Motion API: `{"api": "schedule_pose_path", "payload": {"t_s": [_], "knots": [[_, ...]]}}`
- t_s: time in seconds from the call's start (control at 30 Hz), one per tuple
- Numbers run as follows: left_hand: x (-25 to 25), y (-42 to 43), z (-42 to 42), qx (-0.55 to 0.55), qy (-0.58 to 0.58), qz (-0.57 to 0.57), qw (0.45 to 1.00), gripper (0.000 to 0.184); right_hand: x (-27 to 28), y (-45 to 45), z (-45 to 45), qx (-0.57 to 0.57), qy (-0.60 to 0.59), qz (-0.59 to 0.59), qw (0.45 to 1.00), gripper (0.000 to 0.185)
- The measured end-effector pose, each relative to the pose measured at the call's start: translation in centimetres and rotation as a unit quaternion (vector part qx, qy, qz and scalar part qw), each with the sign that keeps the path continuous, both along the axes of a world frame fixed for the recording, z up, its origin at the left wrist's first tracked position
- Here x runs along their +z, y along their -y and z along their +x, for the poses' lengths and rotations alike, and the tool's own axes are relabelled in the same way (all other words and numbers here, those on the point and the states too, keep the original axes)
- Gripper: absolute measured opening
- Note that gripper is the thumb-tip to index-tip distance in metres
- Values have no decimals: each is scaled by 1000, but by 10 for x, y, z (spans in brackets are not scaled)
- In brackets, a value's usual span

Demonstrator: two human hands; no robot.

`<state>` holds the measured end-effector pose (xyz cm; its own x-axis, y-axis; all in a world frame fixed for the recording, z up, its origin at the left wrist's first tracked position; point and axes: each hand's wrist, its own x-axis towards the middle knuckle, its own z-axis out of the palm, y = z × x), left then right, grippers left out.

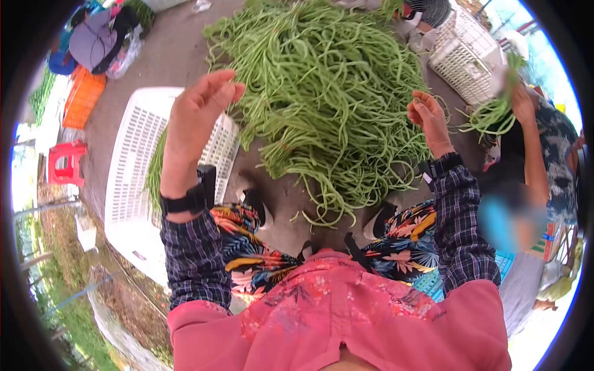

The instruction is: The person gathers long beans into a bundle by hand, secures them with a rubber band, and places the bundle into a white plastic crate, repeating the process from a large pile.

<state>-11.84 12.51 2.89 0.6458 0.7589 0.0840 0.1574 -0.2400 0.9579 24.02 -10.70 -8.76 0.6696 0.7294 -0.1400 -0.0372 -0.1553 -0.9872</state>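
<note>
A large heap of long green beans (334, 80) lies on the ground in front of me, with loose ends trailing toward my feet. My left hand (201, 114) is raised above the heap's left side, over a white basket; its fingers reach out loosely and nothing shows in them. At the heap's right edge, my right hand (431, 120) has its fingers curled in against the thumb. Whether a thin thing is pinched there is too small to tell. The white basket (127, 148) holds some long green beans, partly hidden behind my left wrist.
On the right a co-worker's hand (525, 105) holds a bunch of long beans (492, 116). Behind it stands another white crate (464, 59). A red stool (67, 162) and an orange basket (83, 99) are at the left. Another person (102, 40) is at upper left.
</note>
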Motion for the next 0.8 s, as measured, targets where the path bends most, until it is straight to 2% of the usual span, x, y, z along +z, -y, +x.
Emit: {"api": "schedule_pose_path", "payload": {"t_s": [0.03,0.1,0.13,0.17,0.23,0.3,0.53,0.6,0.7,0.8], "knots": [[-5,-6,-3,13,-7,-12,1000,33,-7,-7,-6,13,-7,-12,1000,31],[-3,-12,-6,46,101,-48,993,30,-15,-23,-19,118,64,-66,989,26],[-2,-14,-8,76,121,-78,987,27,-23,-31,-30,172,119,-38,977,27],[-1,-13,-11,86,120,-82,986,27,-27,-38,-44,182,117,-41,975,27],[-4,-17,-15,106,166,-82,977,26,-36,-55,-73,288,198,-97,932,24],[-7,-22,-24,107,174,-87,975,25,-39,-72,-103,339,200,-121,911,23],[-2,-21,-41,209,181,-63,959,26,-115,-133,-178,502,336,-113,789,33],[2,-20,-44,213,198,-62,955,28,-135,-150,-193,543,353,-128,751,36],[6,-20,-46,221,217,-47,950,28,-162,-173,-209,548,370,-155,734,38],[6,-25,-45,219,216,-47,950,25,-183,-192,-219,526,355,-124,763,36]]}}
